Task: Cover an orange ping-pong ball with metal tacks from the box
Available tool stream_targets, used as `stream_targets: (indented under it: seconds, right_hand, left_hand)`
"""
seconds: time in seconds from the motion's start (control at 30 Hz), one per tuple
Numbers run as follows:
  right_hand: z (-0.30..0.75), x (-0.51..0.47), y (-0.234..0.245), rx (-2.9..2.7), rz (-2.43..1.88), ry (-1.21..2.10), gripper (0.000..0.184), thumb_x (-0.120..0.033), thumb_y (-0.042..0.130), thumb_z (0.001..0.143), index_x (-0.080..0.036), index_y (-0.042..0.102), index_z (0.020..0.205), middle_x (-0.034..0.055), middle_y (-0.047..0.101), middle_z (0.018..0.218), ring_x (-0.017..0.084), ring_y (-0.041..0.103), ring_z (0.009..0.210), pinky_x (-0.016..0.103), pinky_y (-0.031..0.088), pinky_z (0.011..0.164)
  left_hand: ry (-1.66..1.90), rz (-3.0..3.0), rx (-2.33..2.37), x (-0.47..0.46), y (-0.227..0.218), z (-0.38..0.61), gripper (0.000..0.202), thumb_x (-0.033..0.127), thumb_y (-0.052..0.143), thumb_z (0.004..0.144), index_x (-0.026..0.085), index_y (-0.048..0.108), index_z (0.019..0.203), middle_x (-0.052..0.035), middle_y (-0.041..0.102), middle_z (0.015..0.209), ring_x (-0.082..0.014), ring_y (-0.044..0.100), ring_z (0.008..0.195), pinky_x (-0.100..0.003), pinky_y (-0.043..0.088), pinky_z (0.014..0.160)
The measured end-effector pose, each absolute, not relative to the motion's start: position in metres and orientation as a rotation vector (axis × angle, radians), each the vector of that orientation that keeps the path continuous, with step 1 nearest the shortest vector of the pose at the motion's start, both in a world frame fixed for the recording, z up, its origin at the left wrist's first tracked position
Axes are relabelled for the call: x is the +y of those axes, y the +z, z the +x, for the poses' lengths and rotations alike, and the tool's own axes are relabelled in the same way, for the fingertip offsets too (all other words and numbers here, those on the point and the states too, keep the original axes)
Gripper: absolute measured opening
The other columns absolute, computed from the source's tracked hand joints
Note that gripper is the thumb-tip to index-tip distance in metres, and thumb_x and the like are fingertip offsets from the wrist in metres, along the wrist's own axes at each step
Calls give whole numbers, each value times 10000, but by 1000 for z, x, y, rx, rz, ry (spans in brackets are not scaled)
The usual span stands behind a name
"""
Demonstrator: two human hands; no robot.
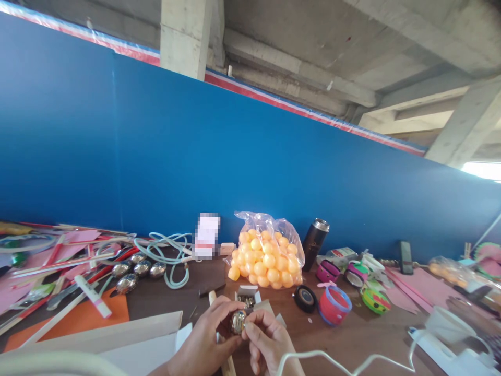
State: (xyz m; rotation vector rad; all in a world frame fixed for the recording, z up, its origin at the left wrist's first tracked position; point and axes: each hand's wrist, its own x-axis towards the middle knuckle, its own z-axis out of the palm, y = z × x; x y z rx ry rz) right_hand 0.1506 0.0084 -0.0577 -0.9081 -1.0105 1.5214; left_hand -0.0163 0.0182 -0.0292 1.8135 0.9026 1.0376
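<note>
My left hand (214, 337) is closed round a shiny, bumpy silver ball (238, 322), holding it between fingers and thumb. On the ball's right side, my right hand (268, 339) has thumb and forefinger pinched together; whatever is between them is too small to make out. Just behind the hands sits a small open box (250, 293) full of tiny metallic pieces, which look like thumbtacks. A wooden stick (228, 364) lies partly under my left hand. Several similar silver balls (127, 283) rest on the table to the left.
A clear bag of orange balls (268, 261) stands behind the box, with a black flask (315, 244) beside it. Right of the hands are a black round lid (305, 298) and a red cup-like pouch (335, 304). A white cable (344, 362) crosses the front right.
</note>
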Motion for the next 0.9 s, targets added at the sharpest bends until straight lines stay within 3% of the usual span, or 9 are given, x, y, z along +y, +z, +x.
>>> stream_targets:
  seconds: [0.17, 0.47, 0.9]
  right_hand:
    - [148, 6, -48, -1022, -934, 1514, 426, -493, 779, 652, -146, 545, 733, -61, 628, 580, -26, 415, 264, 85, 349, 256]
    - [151, 8, -49, -1036, -953, 1540, 439, -513, 774, 649, -166, 511, 711, -92, 562, 450, -13, 390, 249, 88, 316, 257]
    - [155, 10, -49, -1001, -923, 1620, 414, -470, 794, 646, -170, 514, 709, -51, 642, 574, -9, 423, 272, 110, 312, 266]
  left_hand:
    - [1033, 1838, 946, 17, -25, -17, 427, 94, 614, 727, 281, 609, 1110, -20, 589, 1034, -174, 604, 901, -256, 502, 789]
    - [994, 1872, 956, 17, -25, -17, 397, 132, 620, 755, 262, 604, 1130, -27, 581, 1032, -169, 605, 895, -250, 495, 787]
    - [987, 1900, 950, 16, -28, -17, 395, 168, 639, 775, 271, 592, 1154, -14, 573, 1015, -154, 601, 879, -241, 482, 799]
